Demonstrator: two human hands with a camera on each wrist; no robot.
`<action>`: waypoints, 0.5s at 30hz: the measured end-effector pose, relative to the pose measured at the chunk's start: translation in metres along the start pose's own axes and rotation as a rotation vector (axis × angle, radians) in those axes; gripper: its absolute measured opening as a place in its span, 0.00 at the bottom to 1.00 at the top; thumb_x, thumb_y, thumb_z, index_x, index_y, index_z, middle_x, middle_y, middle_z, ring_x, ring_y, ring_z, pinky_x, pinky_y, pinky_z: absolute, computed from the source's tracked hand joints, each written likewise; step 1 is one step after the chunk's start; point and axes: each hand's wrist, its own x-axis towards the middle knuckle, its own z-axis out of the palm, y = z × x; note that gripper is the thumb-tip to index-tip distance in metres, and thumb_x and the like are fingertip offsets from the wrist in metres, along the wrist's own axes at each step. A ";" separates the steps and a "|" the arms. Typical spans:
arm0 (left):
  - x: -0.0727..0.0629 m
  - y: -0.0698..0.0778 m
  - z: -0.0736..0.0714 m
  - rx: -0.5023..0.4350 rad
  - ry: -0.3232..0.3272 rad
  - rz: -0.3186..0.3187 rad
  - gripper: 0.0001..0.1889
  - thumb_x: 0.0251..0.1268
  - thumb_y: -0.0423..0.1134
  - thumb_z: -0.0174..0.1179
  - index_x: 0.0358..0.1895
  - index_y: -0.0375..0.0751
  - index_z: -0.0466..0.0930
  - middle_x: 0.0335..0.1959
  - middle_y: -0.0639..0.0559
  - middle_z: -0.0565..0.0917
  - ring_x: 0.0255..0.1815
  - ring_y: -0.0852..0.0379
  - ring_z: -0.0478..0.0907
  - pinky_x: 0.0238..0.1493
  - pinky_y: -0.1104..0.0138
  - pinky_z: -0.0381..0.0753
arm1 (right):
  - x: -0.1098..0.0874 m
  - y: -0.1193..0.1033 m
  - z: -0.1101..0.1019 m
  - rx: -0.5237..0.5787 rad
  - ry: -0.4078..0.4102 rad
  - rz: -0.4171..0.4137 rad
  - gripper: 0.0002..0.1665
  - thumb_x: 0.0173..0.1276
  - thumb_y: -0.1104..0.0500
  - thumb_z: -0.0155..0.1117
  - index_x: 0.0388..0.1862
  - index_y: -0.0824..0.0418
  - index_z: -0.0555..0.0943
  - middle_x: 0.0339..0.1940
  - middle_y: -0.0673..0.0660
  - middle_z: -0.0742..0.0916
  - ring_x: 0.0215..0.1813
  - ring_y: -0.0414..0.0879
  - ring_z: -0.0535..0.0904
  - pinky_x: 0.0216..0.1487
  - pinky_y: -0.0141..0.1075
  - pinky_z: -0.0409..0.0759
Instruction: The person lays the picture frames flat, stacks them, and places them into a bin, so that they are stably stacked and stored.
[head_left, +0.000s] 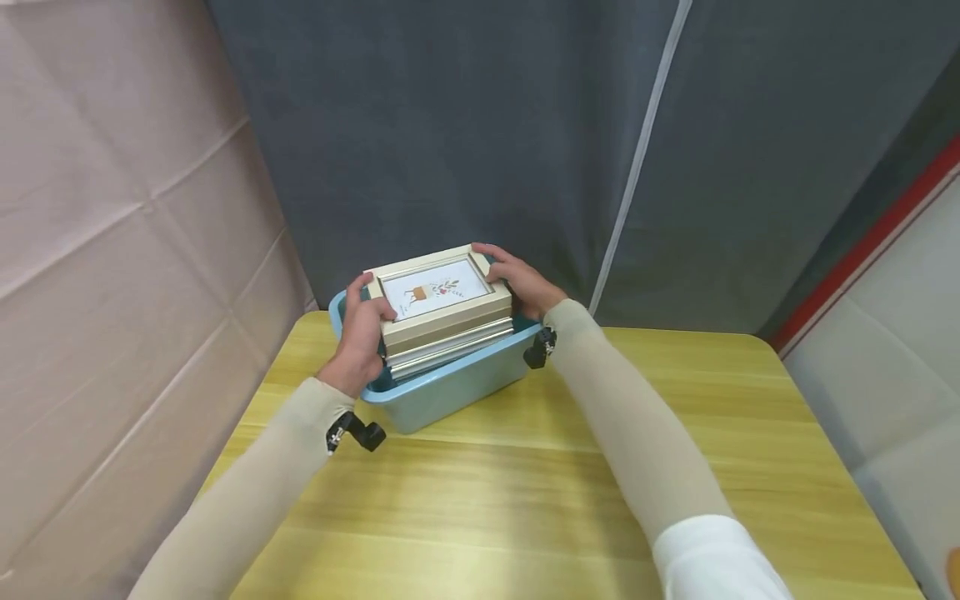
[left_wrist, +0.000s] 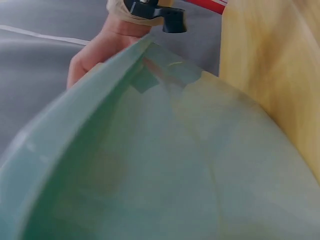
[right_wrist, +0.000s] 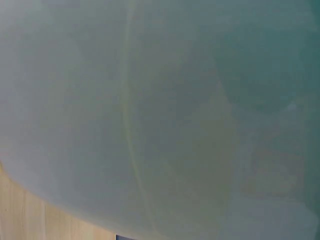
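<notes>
A cream picture frame [head_left: 442,323] with a plant-and-animal print tops a stack in the light-blue plastic basin [head_left: 457,393]. My left hand [head_left: 362,333] grips its left end, thumb on the top face. At the opposite end my right hand [head_left: 525,285] holds the frame, thumb over the border and a finger along the far corner. Silver-edged frames [head_left: 450,348] show beneath it, partly inside the basin. The basin wall [left_wrist: 190,150] fills much of the left wrist view, with the right hand [left_wrist: 100,52] behind its rim. Only basin wall [right_wrist: 100,110] and some tabletop appear in the right wrist view.
The basin stands on a yellow wood-grain table [head_left: 480,500], near its back edge. A dark grey curtain [head_left: 450,125] hangs behind. Pale fabric [head_left: 135,250] rises along the left, and a white panel with a red strip [head_left: 870,250] is at the right.
</notes>
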 end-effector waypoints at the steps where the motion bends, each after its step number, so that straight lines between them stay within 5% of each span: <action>1: 0.002 -0.002 0.000 -0.010 0.005 -0.006 0.44 0.64 0.31 0.46 0.83 0.68 0.50 0.80 0.42 0.60 0.66 0.45 0.70 0.54 0.64 0.74 | 0.001 0.000 0.001 -0.010 -0.008 0.004 0.43 0.70 0.60 0.51 0.83 0.32 0.65 0.88 0.50 0.57 0.79 0.61 0.61 0.71 0.59 0.69; 15: 0.016 -0.010 0.003 0.010 0.002 -0.087 0.50 0.61 0.28 0.46 0.86 0.65 0.41 0.81 0.39 0.57 0.73 0.43 0.65 0.60 0.62 0.73 | 0.012 0.004 0.006 -0.048 -0.026 0.114 0.45 0.68 0.60 0.49 0.84 0.36 0.61 0.85 0.56 0.59 0.77 0.59 0.62 0.70 0.50 0.68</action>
